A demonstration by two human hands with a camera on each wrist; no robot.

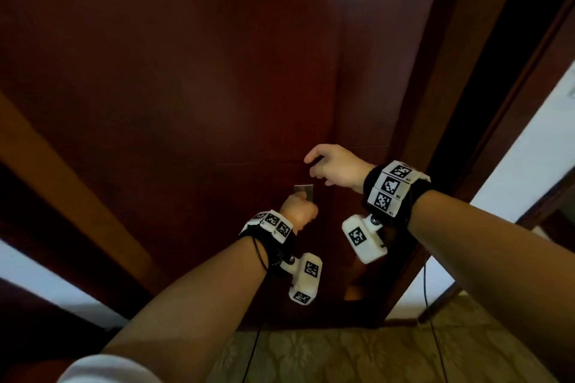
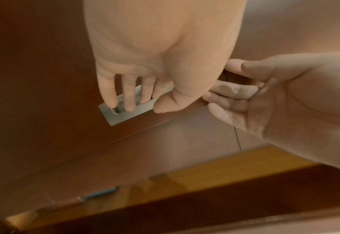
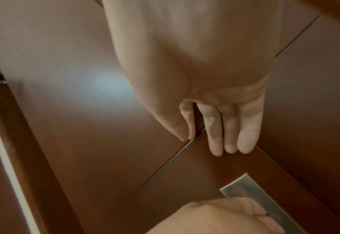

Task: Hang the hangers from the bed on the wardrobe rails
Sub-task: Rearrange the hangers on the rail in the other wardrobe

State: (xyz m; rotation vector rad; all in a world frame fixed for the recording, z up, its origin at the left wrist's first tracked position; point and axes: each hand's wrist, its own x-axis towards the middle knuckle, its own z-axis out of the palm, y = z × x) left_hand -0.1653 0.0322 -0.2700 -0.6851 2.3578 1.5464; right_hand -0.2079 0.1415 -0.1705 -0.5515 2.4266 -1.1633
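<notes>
A dark red-brown wardrobe door [image 1: 186,102] fills the head view and stands closed. No hangers or rails show in any view. My left hand [image 1: 298,208] [image 2: 143,102] hooks its fingertips into the recessed metal handle [image 1: 306,190] [image 2: 121,117] [image 3: 251,186], with the thumb on the plate. My right hand [image 1: 323,168] [image 3: 203,142] [image 2: 231,88] is just above and to the right. Its thumb and forefinger sit at the seam [image 3: 165,164] between two door panels, and the other fingers lie straight on the wood.
A wooden frame post [image 1: 451,71] rises right of the doors, with a white wall [image 1: 529,158] beyond it. Patterned floor [image 1: 311,357] lies below. Thin cables [image 1: 432,320] hang from both wrists. A slanted wooden edge [image 1: 62,180] runs along the left.
</notes>
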